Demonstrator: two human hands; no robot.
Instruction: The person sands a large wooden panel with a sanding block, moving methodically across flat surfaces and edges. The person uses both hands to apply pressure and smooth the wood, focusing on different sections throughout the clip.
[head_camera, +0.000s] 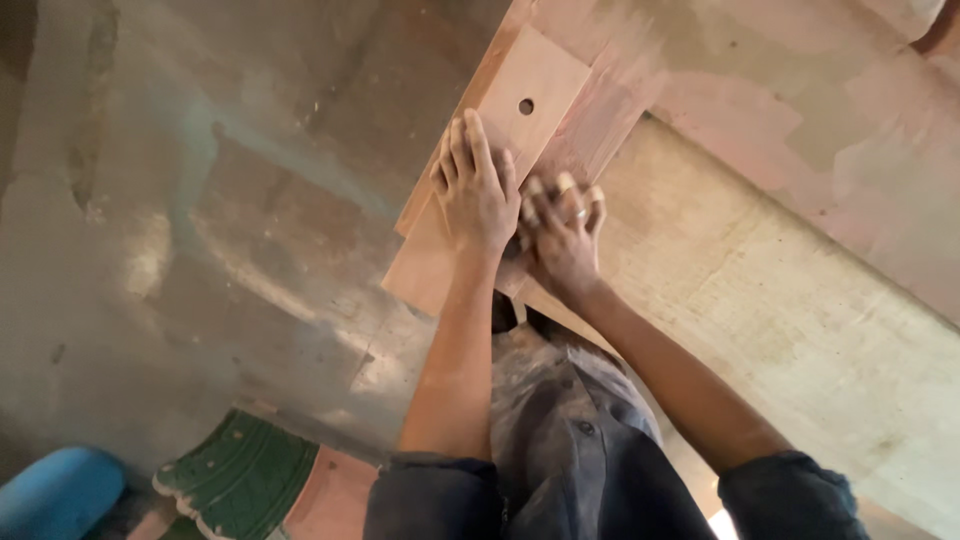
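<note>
The drilled wooden board (500, 130) is being pressed flat by the left hand (478, 190) and right hand (562, 235) — fingers spread, nothing gripped — so a sideways slip is being risked.

Both hands press on a thin wooden board (520, 110) with one round hole, left hand (478, 190) flat, right hand (563, 235) beside it, fingers curled.
</note>
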